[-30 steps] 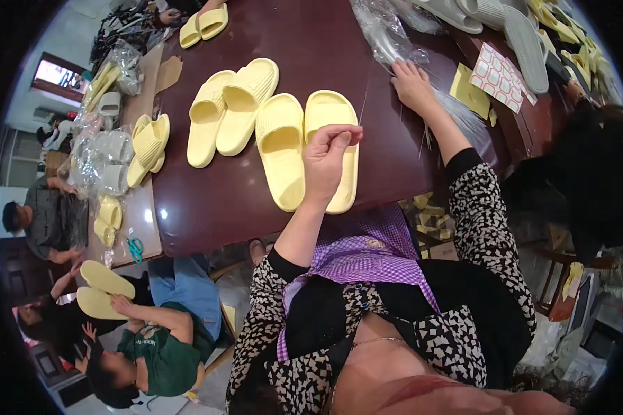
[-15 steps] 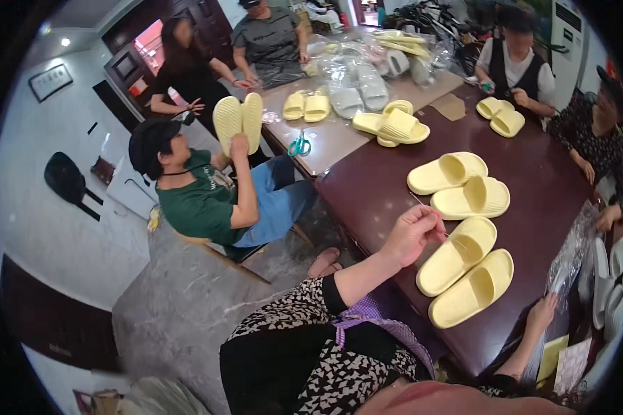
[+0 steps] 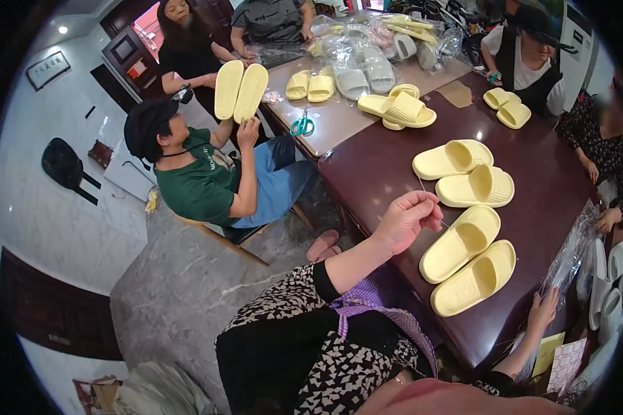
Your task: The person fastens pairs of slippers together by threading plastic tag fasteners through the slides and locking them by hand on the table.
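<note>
As our view swung left over the last second, our left hand [image 3: 415, 220] went from above the nearer pair of yellow slippers [image 3: 458, 250] to a spot just beside it. Thumb and fingertips were pinched together on a thin, pale strand [image 3: 421, 183], hard to trace at this size. Our right hand [image 3: 541, 315] lay well apart from the left, against clear plastic [image 3: 567, 256] at the table's right side; we could not tell whether its fingers gripped anything. Both the nearer pair and the farther pair [image 3: 466, 187] had stayed on the dark red table [image 3: 387, 155], so we judged that the strand was being handled and the slippers left alone. To the left, a seated co-worker [image 3: 194, 183] had turned a raised pair [image 3: 249, 95] until both soles faced us.

We found no brand mark on the slippers near us. Dark characters filled a framed sign [image 3: 48, 70] on the wall, pale lettering crossed the co-worker's green shirt, and a card [image 3: 567, 363] by our right hand showed only a pattern.
</note>
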`<action>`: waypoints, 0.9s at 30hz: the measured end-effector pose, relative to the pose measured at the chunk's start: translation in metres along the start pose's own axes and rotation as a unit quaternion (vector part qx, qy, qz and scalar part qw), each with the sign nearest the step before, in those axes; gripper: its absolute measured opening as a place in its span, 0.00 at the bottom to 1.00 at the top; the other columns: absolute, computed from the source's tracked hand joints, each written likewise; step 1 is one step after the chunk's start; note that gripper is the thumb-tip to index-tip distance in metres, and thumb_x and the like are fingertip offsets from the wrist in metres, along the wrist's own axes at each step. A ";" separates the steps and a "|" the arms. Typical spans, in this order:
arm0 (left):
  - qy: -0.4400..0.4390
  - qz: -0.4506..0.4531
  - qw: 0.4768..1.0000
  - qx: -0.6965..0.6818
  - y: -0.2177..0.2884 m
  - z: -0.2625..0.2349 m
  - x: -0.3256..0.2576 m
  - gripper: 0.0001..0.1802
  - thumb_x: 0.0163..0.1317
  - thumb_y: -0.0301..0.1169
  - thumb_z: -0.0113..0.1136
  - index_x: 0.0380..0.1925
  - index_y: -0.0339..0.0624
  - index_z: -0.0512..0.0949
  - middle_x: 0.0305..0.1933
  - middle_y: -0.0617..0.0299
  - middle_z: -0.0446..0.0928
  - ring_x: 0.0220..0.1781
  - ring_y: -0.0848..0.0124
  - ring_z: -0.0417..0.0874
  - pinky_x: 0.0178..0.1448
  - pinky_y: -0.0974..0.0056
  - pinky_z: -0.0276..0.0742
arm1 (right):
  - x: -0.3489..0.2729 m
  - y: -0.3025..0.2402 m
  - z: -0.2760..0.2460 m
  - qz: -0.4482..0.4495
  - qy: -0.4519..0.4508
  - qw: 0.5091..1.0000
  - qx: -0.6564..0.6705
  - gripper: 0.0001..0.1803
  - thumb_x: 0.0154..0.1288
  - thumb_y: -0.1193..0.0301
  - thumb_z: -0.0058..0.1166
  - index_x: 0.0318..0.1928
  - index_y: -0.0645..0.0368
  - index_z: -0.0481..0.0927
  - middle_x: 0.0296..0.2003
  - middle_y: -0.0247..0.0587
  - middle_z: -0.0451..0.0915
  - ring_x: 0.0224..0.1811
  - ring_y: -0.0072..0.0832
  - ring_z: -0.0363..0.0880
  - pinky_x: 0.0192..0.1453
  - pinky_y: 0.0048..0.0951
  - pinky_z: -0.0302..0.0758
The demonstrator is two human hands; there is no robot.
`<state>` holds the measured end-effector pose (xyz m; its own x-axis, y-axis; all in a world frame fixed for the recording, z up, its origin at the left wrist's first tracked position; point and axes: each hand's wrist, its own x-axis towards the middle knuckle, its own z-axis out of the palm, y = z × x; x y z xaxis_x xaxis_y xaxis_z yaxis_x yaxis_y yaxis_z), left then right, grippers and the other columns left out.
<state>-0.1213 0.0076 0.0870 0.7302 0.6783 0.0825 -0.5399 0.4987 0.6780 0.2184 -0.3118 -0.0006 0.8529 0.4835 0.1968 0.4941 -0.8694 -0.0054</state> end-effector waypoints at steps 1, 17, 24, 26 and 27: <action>0.001 -0.001 1.000 -0.001 0.000 -0.001 -0.001 0.07 0.66 0.27 0.50 0.40 0.36 0.74 0.32 0.57 0.78 0.32 0.67 0.79 0.40 0.63 0.78 | -0.002 -0.001 -0.004 0.000 -0.001 1.000 -0.001 0.28 0.66 0.63 0.47 0.65 0.56 0.61 0.67 0.48 0.58 0.69 0.42 0.55 0.67 0.46 0.55; -0.034 -0.070 0.997 0.012 -0.016 0.011 -0.010 0.07 0.66 0.26 0.50 0.40 0.36 0.75 0.33 0.56 0.78 0.32 0.67 0.80 0.41 0.63 0.79 | -0.066 -0.158 -0.134 -0.240 -0.079 0.841 0.479 0.20 0.59 0.78 0.52 0.54 0.66 0.72 0.52 0.48 0.75 0.57 0.33 0.72 0.60 0.29 0.66; -0.045 -0.065 0.997 -0.009 -0.014 0.008 -0.013 0.09 0.66 0.25 0.49 0.44 0.37 0.74 0.37 0.54 0.78 0.36 0.66 0.81 0.45 0.62 0.79 | -0.087 -0.219 -0.136 -0.232 -0.268 0.767 0.535 0.15 0.62 0.76 0.52 0.50 0.62 0.76 0.34 0.44 0.81 0.35 0.30 0.79 0.39 0.26 0.75; -0.037 -0.079 0.996 -0.003 -0.015 0.010 -0.012 0.09 0.66 0.25 0.49 0.45 0.37 0.73 0.39 0.53 0.78 0.37 0.66 0.81 0.44 0.63 0.79 | -0.086 -0.213 -0.128 -0.233 -0.238 0.766 0.550 0.12 0.63 0.75 0.51 0.47 0.63 0.78 0.28 0.38 0.80 0.28 0.24 0.76 0.32 0.23 0.72; -0.029 -0.081 0.996 0.006 -0.013 0.011 -0.011 0.10 0.66 0.25 0.49 0.46 0.37 0.73 0.40 0.53 0.78 0.37 0.66 0.81 0.44 0.63 0.79 | -0.086 -0.212 -0.123 -0.238 -0.226 0.763 0.557 0.11 0.63 0.75 0.50 0.45 0.63 0.79 0.25 0.34 0.79 0.24 0.21 0.74 0.28 0.21 0.70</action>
<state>-0.1183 -0.0123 0.0856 0.8309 0.5562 0.0128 -0.4074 0.5926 0.6949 0.0199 -0.1818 0.1043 0.3780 0.9223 0.0800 0.3873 -0.0791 -0.9185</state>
